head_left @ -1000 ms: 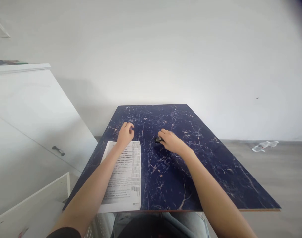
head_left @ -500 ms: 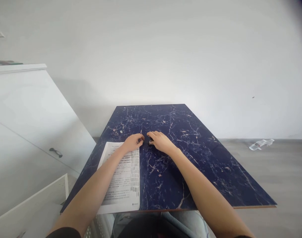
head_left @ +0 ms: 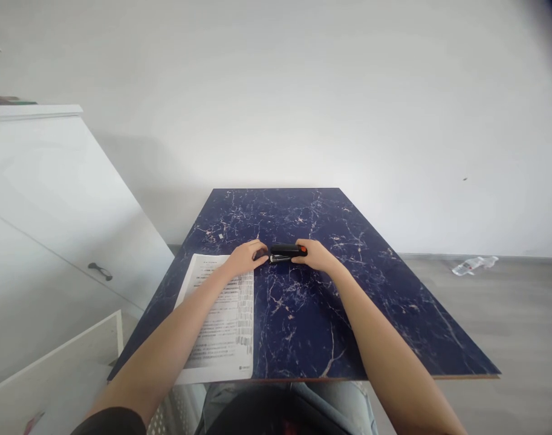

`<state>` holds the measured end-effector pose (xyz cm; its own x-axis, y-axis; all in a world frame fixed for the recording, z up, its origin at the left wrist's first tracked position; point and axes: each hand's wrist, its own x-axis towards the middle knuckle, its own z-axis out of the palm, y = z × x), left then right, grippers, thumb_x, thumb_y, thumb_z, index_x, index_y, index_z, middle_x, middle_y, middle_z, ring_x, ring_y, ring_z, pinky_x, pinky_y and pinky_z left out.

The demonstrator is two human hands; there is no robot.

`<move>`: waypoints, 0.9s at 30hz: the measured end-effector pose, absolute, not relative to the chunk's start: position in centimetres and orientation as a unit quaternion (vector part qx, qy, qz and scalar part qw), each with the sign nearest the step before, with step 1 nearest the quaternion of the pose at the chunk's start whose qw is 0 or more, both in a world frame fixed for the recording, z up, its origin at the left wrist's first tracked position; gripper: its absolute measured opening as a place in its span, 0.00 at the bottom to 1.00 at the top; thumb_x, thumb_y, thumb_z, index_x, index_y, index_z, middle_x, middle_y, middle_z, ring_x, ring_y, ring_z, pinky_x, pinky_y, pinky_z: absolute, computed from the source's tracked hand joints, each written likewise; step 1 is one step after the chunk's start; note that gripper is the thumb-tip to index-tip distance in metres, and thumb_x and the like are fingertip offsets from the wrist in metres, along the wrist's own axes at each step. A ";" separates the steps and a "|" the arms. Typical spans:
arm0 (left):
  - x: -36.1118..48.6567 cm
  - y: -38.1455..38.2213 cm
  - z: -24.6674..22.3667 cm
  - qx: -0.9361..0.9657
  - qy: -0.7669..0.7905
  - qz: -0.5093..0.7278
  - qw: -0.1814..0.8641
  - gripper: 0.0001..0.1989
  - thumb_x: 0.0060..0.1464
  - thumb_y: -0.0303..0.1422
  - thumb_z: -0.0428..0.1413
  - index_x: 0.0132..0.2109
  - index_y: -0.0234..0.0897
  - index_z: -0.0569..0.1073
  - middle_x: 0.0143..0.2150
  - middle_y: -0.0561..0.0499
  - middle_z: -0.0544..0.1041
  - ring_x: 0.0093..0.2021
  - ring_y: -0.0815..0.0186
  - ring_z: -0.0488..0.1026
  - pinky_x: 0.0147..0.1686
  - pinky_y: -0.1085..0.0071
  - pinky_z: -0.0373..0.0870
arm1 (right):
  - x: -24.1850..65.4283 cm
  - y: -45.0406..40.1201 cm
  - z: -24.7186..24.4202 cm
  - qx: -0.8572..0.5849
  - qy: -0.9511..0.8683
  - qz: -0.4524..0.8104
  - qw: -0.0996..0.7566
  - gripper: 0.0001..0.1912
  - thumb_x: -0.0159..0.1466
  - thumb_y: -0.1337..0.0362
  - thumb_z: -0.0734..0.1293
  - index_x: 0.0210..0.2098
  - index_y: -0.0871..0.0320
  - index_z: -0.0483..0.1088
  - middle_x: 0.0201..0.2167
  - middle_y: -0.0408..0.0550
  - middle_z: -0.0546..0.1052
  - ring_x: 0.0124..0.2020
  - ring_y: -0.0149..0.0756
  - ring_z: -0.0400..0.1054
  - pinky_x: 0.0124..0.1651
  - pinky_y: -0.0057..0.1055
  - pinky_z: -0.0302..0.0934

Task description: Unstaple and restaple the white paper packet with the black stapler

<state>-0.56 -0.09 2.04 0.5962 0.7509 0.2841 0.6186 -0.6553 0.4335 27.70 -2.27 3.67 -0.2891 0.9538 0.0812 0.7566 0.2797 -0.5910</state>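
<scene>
A black stapler (head_left: 285, 250) with an orange-red part at its right end lies sideways over the middle of the blue marbled table (head_left: 303, 332). The fingers of my right hand (head_left: 312, 255) pinch that right end. Close to the stapler's left end is my left hand (head_left: 250, 257), its fingers curved and thumb apart, with a gap between them and nothing visible inside. Printed paper sheets (head_left: 221, 326) lie on the table's left part, partly under my left forearm.
A small pale piece (head_left: 220, 236) sits on the table beyond the paper. To the left stands a white cabinet (head_left: 53, 199) with a dark handle. A clear crumpled plastic item (head_left: 474, 265) lies on the floor at the right.
My right hand has shifted right, and the stapler, mostly hidden before, now shows between my hands. My left hand has barely moved. The view has shifted slightly.
</scene>
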 end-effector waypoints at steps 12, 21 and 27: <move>-0.1 0.2 1.1 0.731 0.399 0.381 0.401 0.25 0.48 0.47 0.67 0.47 0.32 0.78 0.40 0.44 0.83 0.38 0.58 0.81 0.42 0.63 0.77 | 23.1 -3.0 1.9 -0.367 -0.445 0.625 0.526 0.22 0.51 0.58 0.79 0.36 0.55 0.66 0.35 0.41 0.72 0.43 0.36 0.74 0.53 0.39 0.72; 0.5 -0.1 1.0 0.694 0.390 0.418 0.437 0.24 0.48 0.47 0.68 0.44 0.32 0.80 0.41 0.41 0.84 0.40 0.55 0.82 0.44 0.61 0.79 | 21.2 -3.0 2.1 -0.424 -0.230 0.670 0.564 0.16 0.71 0.49 0.59 0.41 0.55 0.67 0.32 0.49 0.77 0.31 0.38 0.75 0.30 0.33 0.73; 0.7 -0.2 0.7 0.710 0.396 0.404 0.420 0.23 0.48 0.46 0.68 0.45 0.32 0.80 0.45 0.41 0.83 0.44 0.54 0.82 0.48 0.58 0.78 | 21.2 -2.8 1.3 -0.410 -0.213 0.669 0.582 0.16 0.69 0.48 0.62 0.41 0.55 0.65 0.26 0.45 0.75 0.16 0.31 0.65 0.16 0.26 0.61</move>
<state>0.68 -0.16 0.70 0.3605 0.9013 0.2404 0.2225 -0.3333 0.9162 21.19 -2.85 1.32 0.0131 0.9535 -0.3010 -0.6036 -0.2325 -0.7626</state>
